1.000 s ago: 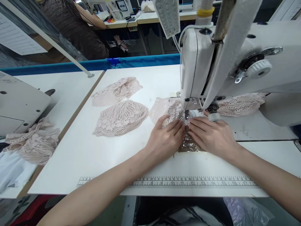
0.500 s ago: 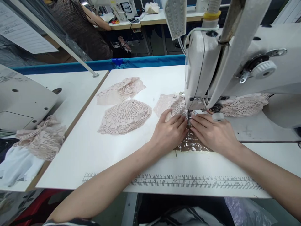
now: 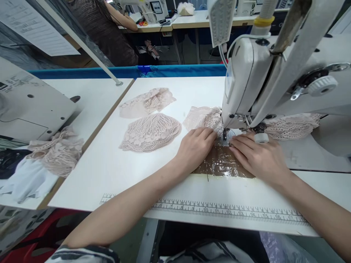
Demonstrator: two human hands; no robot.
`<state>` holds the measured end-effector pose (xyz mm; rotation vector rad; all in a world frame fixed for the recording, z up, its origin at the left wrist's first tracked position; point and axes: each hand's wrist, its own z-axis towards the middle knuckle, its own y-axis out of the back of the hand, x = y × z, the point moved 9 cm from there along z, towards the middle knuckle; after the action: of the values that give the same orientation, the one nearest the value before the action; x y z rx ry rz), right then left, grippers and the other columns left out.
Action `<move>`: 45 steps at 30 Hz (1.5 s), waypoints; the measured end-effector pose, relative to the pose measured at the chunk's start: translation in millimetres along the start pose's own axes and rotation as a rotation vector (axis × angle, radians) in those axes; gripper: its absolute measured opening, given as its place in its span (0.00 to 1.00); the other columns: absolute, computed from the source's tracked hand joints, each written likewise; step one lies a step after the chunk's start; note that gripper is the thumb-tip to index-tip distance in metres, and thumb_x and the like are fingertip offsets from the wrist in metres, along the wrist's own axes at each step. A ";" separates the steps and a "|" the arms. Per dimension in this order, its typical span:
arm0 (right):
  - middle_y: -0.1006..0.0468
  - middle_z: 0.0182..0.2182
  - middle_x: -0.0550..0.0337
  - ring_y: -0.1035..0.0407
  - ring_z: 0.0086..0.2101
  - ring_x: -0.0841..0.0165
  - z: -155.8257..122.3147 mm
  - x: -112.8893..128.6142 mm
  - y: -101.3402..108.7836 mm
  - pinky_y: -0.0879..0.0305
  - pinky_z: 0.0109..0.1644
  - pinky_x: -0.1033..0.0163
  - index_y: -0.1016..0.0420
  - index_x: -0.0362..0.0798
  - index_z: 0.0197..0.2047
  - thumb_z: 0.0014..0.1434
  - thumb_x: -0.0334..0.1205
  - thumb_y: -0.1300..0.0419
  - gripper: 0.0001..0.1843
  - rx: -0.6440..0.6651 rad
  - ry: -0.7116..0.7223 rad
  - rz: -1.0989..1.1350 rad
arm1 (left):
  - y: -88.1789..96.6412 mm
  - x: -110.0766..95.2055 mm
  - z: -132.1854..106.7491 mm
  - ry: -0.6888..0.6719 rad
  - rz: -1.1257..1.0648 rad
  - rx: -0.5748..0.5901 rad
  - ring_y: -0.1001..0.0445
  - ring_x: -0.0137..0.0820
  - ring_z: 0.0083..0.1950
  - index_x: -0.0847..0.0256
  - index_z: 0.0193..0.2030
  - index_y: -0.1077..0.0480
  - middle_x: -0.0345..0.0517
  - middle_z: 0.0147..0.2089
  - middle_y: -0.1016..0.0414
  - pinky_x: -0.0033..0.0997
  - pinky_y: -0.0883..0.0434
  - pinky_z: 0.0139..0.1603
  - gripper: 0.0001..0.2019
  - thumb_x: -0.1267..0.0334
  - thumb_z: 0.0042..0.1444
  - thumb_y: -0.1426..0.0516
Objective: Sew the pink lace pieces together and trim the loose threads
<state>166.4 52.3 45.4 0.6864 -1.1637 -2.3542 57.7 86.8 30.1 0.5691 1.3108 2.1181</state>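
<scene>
A pale pink lace piece (image 3: 202, 117) lies beside and partly under the sewing machine's presser foot (image 3: 225, 136). My left hand (image 3: 196, 146) is closed on its near edge, left of the foot, with curled fingers that hide the grip. To the right of the foot, my right hand (image 3: 256, 153) has its fingers and thumb drawn together at the fabric; its fingertips are close to the needle area, and the bit they hold is mostly covered. Shiny brown film (image 3: 222, 162) covers the table between the hands. More gathered lace (image 3: 294, 127) sits behind my right hand, beneath the machine arm.
Two lace pieces, a fan-shaped one (image 3: 152, 132) and a flatter one (image 3: 149, 102), lie on the white table to the left. Bundled lace (image 3: 59, 153) rests by a second machine (image 3: 33, 100). A printed ruler (image 3: 219, 212) runs along the front edge. A person (image 3: 105, 33) is beyond the blue cloth.
The view has shifted slightly. My left fingers have drawn back from the presser foot and curled more, so more brown film shows between my hands. My right hand stays beside the foot.
</scene>
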 end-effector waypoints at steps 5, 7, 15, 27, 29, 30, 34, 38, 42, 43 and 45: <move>0.17 0.39 0.59 0.24 0.32 0.66 -3.4 1.5 5.5 0.33 0.41 0.58 0.22 0.44 0.46 0.64 0.37 0.43 0.11 -0.042 0.045 0.031 | -9.1 6.1 -0.2 0.046 0.033 0.115 0.25 0.35 0.46 0.70 0.44 0.29 0.54 0.45 0.24 0.31 0.27 0.39 0.08 0.75 0.63 0.49; 0.17 0.42 0.58 0.23 0.35 0.64 -5.3 -0.2 4.3 0.32 0.40 0.57 0.25 0.46 0.50 0.63 0.37 0.43 0.13 -0.041 0.034 0.088 | -9.3 4.8 0.1 0.045 0.061 0.139 0.25 0.36 0.45 0.69 0.41 0.29 0.53 0.44 0.23 0.32 0.28 0.41 0.08 0.75 0.63 0.49; 0.28 0.57 0.55 0.29 0.52 0.55 -17.2 3.3 -15.5 0.28 0.52 0.51 0.43 0.58 0.66 0.60 0.47 0.41 0.32 0.119 -0.188 0.773 | 26.0 -3.5 -8.8 0.079 -0.332 0.305 0.26 0.32 0.30 0.62 0.49 0.37 0.43 0.32 0.23 0.31 0.32 0.34 0.09 0.68 0.65 0.53; 0.25 0.27 0.59 0.31 0.26 0.67 16.3 71.6 -28.5 0.32 0.28 0.64 0.23 0.53 0.31 0.56 0.55 0.39 0.15 0.780 -0.551 1.468 | 71.6 26.1 -77.8 0.340 -1.053 0.422 0.34 0.26 0.30 0.57 0.47 0.33 0.37 0.31 0.31 0.25 0.39 0.26 0.16 0.55 0.55 0.37; 0.25 0.26 0.59 0.32 0.26 0.68 21.3 83.4 -26.0 0.34 0.28 0.65 0.22 0.52 0.30 0.56 0.55 0.38 0.16 0.785 -0.543 1.488 | 63.7 32.2 -108.5 0.391 -1.101 0.526 0.37 0.26 0.26 0.58 0.41 0.30 0.36 0.27 0.33 0.26 0.42 0.24 0.17 0.53 0.50 0.34; 0.24 0.27 0.59 0.32 0.27 0.68 24.1 89.2 -24.0 0.34 0.28 0.64 0.21 0.52 0.31 0.56 0.55 0.38 0.15 0.788 -0.526 1.505 | 61.1 33.0 -124.5 0.395 -1.164 0.583 0.37 0.25 0.25 0.60 0.35 0.29 0.36 0.25 0.34 0.26 0.41 0.24 0.13 0.53 0.51 0.35; 0.22 0.26 0.59 0.30 0.28 0.69 46.4 108.0 -14.5 0.32 0.32 0.64 0.19 0.52 0.32 0.58 0.52 0.38 0.13 0.763 -0.450 1.618 | 67.7 72.1 -170.4 0.611 -1.429 0.455 0.29 0.29 0.35 0.60 0.30 0.29 0.42 0.32 0.28 0.30 0.30 0.39 0.12 0.53 0.56 0.39; 0.21 0.27 0.59 0.31 0.23 0.72 89.0 98.4 -30.4 0.32 0.25 0.67 0.19 0.51 0.34 0.56 0.54 0.37 0.15 0.543 -0.589 1.608 | 86.7 153.4 -167.4 0.830 -1.253 0.091 0.33 0.26 0.29 0.59 0.29 0.33 0.39 0.28 0.33 0.28 0.33 0.33 0.15 0.50 0.60 0.43; 0.24 0.24 0.61 0.33 0.21 0.72 128.5 72.1 -72.1 0.31 0.24 0.65 0.20 0.48 0.35 0.53 0.57 0.37 0.20 0.271 -0.674 1.399 | 73.0 210.5 -120.0 0.805 -0.843 0.118 0.40 0.24 0.24 0.59 0.29 0.33 0.38 0.26 0.37 0.27 0.41 0.26 0.16 0.49 0.61 0.47; 0.25 0.23 0.61 0.34 0.20 0.72 133.9 68.8 -85.9 0.32 0.23 0.64 0.20 0.47 0.34 0.53 0.57 0.37 0.20 0.267 -0.677 1.368 | 65.1 219.1 -108.5 0.790 -0.799 0.123 0.42 0.24 0.24 0.60 0.27 0.33 0.38 0.25 0.38 0.27 0.43 0.26 0.16 0.52 0.60 0.46; 0.26 0.23 0.60 0.35 0.22 0.71 140.4 62.1 -108.8 0.34 0.22 0.65 0.21 0.45 0.33 0.54 0.55 0.38 0.20 0.261 -0.677 1.315 | 50.0 230.9 -93.1 0.771 -0.736 0.116 0.42 0.25 0.25 0.61 0.23 0.34 0.37 0.23 0.40 0.28 0.43 0.27 0.16 0.56 0.58 0.45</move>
<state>17.1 163.1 15.7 -0.7369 -1.4970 -1.2542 -184.0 162.4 48.1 -0.6902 1.6888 1.6500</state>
